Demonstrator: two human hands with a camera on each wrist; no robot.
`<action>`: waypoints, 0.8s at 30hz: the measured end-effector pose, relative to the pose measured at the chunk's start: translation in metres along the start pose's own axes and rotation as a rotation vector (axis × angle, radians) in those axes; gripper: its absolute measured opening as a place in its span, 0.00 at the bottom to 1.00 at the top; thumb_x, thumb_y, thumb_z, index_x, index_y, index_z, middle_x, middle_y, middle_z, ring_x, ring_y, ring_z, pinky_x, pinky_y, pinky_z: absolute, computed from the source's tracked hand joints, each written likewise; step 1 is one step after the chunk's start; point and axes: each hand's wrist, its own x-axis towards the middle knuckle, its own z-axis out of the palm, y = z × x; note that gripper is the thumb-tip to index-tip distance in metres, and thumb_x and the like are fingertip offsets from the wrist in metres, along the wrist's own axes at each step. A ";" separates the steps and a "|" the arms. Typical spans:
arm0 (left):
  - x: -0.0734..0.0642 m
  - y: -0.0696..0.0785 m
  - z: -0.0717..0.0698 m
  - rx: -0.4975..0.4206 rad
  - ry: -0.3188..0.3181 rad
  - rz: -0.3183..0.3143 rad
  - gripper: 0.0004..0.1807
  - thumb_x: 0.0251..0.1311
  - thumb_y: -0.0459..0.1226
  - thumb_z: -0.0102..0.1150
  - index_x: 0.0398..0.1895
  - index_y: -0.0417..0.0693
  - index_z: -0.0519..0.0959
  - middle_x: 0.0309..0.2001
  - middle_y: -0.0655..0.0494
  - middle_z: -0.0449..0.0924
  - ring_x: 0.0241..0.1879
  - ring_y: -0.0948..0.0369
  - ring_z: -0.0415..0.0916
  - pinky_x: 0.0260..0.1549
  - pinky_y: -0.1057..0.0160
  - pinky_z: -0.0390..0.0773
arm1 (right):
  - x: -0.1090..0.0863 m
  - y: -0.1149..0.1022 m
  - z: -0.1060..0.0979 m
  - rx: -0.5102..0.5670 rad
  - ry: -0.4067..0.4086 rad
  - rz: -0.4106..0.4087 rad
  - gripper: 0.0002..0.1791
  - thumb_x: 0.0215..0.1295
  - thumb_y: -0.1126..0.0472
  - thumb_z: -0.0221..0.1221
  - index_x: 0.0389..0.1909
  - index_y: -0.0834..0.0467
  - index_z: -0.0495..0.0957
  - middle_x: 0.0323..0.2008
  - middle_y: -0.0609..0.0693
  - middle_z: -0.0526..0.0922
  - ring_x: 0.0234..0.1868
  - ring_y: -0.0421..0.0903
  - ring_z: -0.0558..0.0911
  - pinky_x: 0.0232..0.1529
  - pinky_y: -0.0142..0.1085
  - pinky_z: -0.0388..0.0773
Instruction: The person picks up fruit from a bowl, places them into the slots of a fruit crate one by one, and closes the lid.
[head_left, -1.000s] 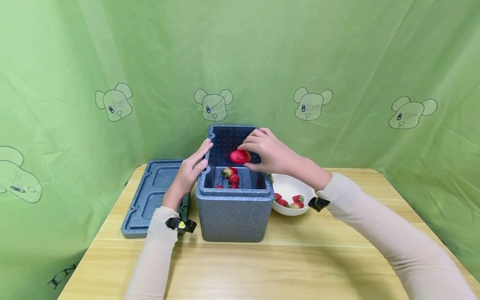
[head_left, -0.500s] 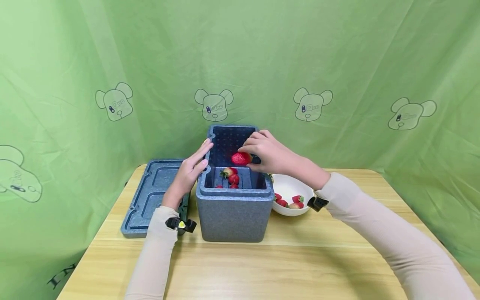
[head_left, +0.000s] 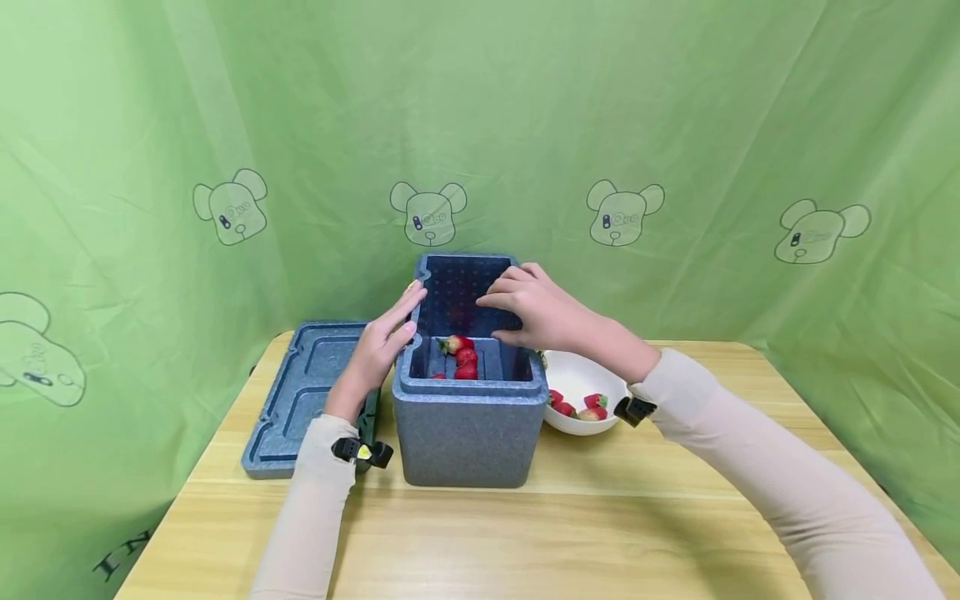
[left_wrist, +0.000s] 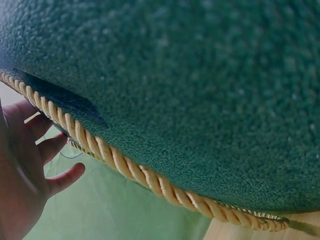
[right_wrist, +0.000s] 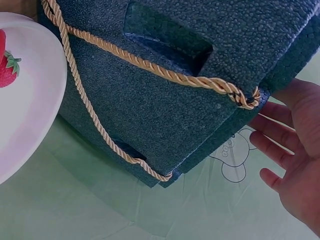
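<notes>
A blue-grey foam box [head_left: 468, 437] stands uncovered on the table, with several strawberries [head_left: 466, 357] lying on its floor. My left hand [head_left: 375, 350] rests with straight fingers against the box's left rim; the left wrist view shows its fingers [left_wrist: 52, 147] at the wall, by a twisted rope [left_wrist: 115, 160]. Over the right rim is my right hand [head_left: 540, 310], thumb and fingers apart with nothing between them. A faint red blur shows inside the box below its fingertips. In the right wrist view the same hand [right_wrist: 300, 155] reaches past the box's roped side.
A white bowl [head_left: 577, 371] holding several strawberries [head_left: 592, 408] stands close to the box's right side. The box's lid [head_left: 311, 392] lies flat at the left, partly under the left forearm. A green curtain [head_left: 525, 108] hangs behind the wooden table [head_left: 480, 542].
The right hand has let go of the strawberry it pinched over the box, and its fingers now stand apart. The left hand stays at the left rim.
</notes>
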 end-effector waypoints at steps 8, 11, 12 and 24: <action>0.000 0.000 0.001 0.005 0.006 0.005 0.29 0.76 0.42 0.42 0.79 0.51 0.63 0.81 0.53 0.54 0.81 0.53 0.50 0.80 0.54 0.52 | -0.003 0.003 -0.002 0.025 0.048 0.003 0.23 0.60 0.55 0.71 0.55 0.60 0.85 0.49 0.56 0.87 0.56 0.55 0.79 0.62 0.55 0.69; 0.000 0.000 0.000 0.005 0.006 0.005 0.29 0.76 0.42 0.43 0.78 0.51 0.63 0.81 0.52 0.54 0.81 0.54 0.50 0.80 0.55 0.52 | -0.005 0.005 -0.004 0.036 0.066 0.010 0.22 0.63 0.54 0.69 0.54 0.60 0.85 0.49 0.56 0.87 0.55 0.55 0.79 0.62 0.55 0.68; 0.000 0.000 0.000 0.004 0.006 0.007 0.29 0.76 0.41 0.43 0.78 0.50 0.63 0.81 0.52 0.54 0.81 0.54 0.50 0.80 0.56 0.52 | -0.006 0.005 -0.004 0.039 0.070 0.012 0.21 0.63 0.54 0.69 0.54 0.60 0.85 0.49 0.56 0.87 0.55 0.55 0.79 0.62 0.55 0.68; 0.001 0.001 0.001 0.000 0.010 0.017 0.29 0.76 0.40 0.43 0.78 0.48 0.63 0.81 0.51 0.54 0.81 0.53 0.50 0.80 0.54 0.52 | -0.024 0.020 -0.008 0.088 0.109 0.102 0.21 0.64 0.55 0.67 0.55 0.60 0.84 0.52 0.57 0.87 0.56 0.56 0.78 0.64 0.56 0.66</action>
